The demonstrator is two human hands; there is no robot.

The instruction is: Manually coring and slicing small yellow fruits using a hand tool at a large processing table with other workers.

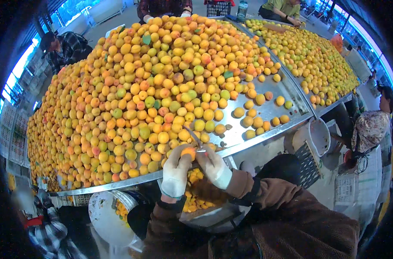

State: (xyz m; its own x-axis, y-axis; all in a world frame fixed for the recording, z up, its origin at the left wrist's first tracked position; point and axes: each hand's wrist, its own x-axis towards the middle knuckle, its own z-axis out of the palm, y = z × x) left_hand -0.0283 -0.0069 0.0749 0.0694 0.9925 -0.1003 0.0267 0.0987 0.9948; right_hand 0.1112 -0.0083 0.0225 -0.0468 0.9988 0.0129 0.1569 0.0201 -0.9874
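Apricots (131, 86) heap a steel table (237, 137) and orange pieces (121, 211) sit in a white bucket (100, 218) as a worker's gloved left hand (176, 172) pinches a single apricot (188, 152) at the table's near edge, the gloved right hand (214, 167) closed around a knife (194, 137)

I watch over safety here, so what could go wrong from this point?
The knife-like tool in the right hand is close to the left hand, so a slip might nick it. The orange fruit held in the left hand could slip loose. The piled fruit comes close to the metal rim, so a bump might send some over.
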